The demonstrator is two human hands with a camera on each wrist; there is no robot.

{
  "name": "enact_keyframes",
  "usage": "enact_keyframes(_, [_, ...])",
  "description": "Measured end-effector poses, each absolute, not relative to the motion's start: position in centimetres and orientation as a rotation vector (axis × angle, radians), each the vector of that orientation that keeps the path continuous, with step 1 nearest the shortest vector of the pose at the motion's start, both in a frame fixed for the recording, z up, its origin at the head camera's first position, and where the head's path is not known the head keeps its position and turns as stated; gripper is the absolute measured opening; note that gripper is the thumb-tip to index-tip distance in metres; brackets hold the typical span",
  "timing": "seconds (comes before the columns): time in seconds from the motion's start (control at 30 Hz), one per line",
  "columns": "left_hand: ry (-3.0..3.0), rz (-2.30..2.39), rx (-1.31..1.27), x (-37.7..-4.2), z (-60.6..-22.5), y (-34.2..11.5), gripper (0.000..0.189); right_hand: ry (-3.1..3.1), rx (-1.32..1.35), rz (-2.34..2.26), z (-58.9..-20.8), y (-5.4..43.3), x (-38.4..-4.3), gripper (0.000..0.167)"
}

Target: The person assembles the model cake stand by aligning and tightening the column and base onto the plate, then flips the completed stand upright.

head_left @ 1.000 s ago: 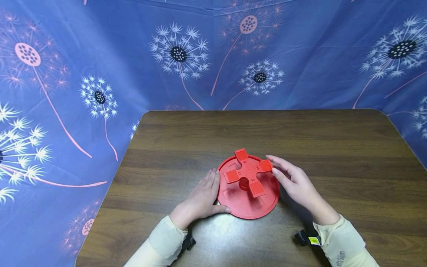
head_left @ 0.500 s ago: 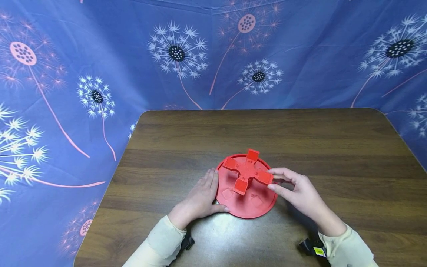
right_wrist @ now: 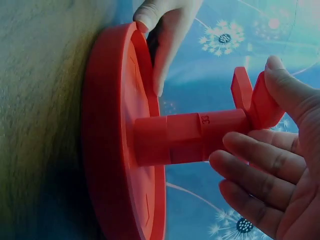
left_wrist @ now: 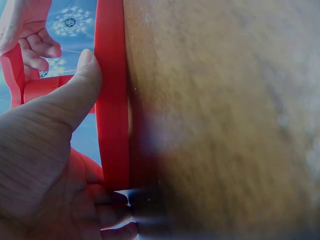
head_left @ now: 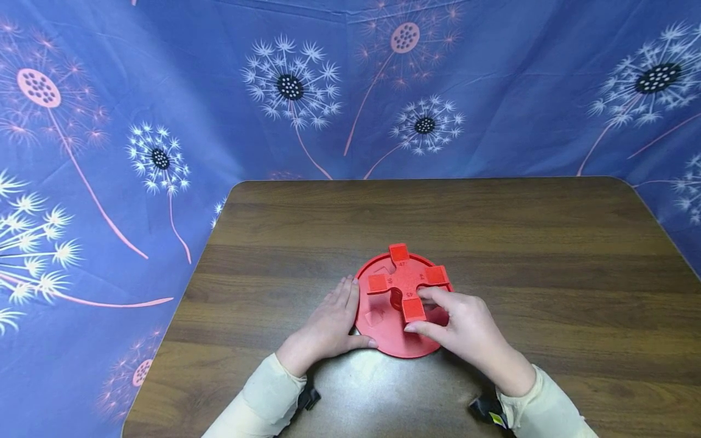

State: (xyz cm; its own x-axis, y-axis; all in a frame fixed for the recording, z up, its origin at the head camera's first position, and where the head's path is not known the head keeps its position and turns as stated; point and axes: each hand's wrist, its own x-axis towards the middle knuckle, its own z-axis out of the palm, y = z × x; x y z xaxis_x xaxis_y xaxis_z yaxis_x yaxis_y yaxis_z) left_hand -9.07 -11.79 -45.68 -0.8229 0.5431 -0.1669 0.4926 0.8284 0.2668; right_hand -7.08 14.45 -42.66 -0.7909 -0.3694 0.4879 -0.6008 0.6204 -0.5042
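Note:
A red round base (head_left: 391,337) with a raised rim lies on the table, carrying an upright red column (right_wrist: 182,137). Atop the column sits a red four-armed cross (head_left: 404,281) with small numbers marked near its arms. My left hand (head_left: 331,328) holds the base's left rim, thumb at the near edge and fingers along the side. At the near arm of the cross, my right hand (head_left: 471,322) has its thumb on the arm's end and its index finger by the far side. Its other fingers spread below, close to the column, in the right wrist view.
The brown wooden table (head_left: 285,225) extends around the base. Behind it hangs a blue cloth (head_left: 350,91) with dandelion prints. Black wrist devices (head_left: 484,410) sit under both forearms.
The cross has turned on its column, its arms now pointing in different directions. My right hand has moved left and nearer, from the right arm to the near one. The left hand has stayed put.

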Motion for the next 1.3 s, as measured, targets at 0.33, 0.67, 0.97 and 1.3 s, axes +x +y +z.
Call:
enact_keyframes(0.33, [2.778,0.317,0.803,-9.1,-45.8,-11.8,0.114,-2.509,0.739,0.849,-42.9,13.9,-6.8,0.054])
enact_keyframes(0.67, [2.778,0.303,0.806,-9.1,-45.7,-11.8,0.114,-2.442,0.759,0.938,-42.3,14.8,-6.9,0.041])
enact_keyframes(0.97, [2.768,0.315,0.803,-9.2,-45.7,-11.8,0.114,-2.274,0.577,1.03,-41.3,17.1,-7.7,0.024])
enact_keyframes(1.3, [2.776,0.309,0.811,-9.2,-45.8,-11.9,0.114,-2.561,0.691,1.139,-42.1,18.2,-8.0,0.054])
